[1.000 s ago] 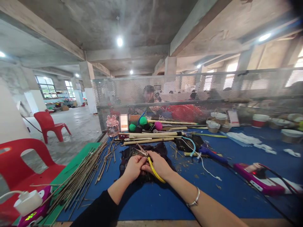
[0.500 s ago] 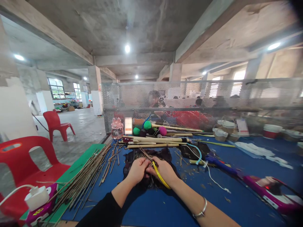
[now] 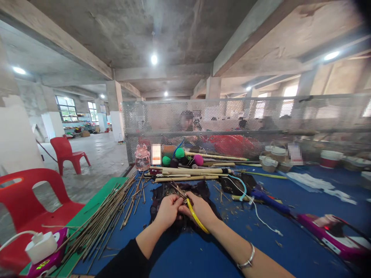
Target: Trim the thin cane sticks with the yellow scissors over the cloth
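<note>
Scissors with yellow handles (image 3: 197, 217) are held in my right hand (image 3: 201, 210), their blades pointing up and away to the left. My left hand (image 3: 167, 210) is pinched close beside the blades, its fingertips nearly meeting those of the right; what it holds is too small to make out. Both hands are over a crumpled black cloth (image 3: 158, 197) strewn with brown scraps. A bundle of thin brown sticks (image 3: 101, 224) lies to the left of the cloth.
Pale rods (image 3: 188, 178) lie behind the cloth, near green and magenta yarn balls (image 3: 198, 160) and a pink bottle (image 3: 142, 158). At the right are a blue glue gun (image 3: 271, 202), a white cord and a purple power strip (image 3: 327, 235). A mesh screen (image 3: 162, 116) backs the table.
The scissor blades have opened a little, with their tips now apart. Both hands stay in nearly the same place, and the view has shifted slightly.
</note>
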The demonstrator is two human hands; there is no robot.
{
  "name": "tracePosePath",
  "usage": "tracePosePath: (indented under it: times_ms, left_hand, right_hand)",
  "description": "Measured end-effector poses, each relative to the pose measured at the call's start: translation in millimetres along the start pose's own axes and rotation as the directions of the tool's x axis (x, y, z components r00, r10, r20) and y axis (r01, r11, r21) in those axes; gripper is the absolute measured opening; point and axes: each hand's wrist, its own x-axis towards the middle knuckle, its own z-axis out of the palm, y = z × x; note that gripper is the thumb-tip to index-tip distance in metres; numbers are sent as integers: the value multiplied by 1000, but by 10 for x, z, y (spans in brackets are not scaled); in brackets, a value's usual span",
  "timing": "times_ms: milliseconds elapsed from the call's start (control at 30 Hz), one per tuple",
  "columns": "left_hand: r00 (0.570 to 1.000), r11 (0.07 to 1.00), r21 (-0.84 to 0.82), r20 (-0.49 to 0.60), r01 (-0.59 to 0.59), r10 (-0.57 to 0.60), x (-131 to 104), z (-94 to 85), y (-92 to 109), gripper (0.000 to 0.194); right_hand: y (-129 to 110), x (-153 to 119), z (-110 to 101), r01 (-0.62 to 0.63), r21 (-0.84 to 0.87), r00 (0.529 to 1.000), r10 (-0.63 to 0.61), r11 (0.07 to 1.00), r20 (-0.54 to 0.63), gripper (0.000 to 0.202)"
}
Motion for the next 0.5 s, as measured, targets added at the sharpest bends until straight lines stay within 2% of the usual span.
tracePosePath:
  times_ms: [200, 367, 500]
  left_hand:
    - [998, 999, -40, 56, 33, -30, -1, 21, -24, 35]
    - [998, 999, 9, 49, -41, 40, 0, 2, -29, 35]
    - [999, 997, 62, 10, -54, 54, -7, -17, -12, 33]
  right_hand:
    - [-2, -7, 14, 76, 2, 995, -76, 997, -69, 45]
    - [-24, 0, -28, 12, 30, 1000, -13, 999, 14, 41]
    - [-24, 5, -46, 2, 22, 1000, -2, 1000, 19, 41]
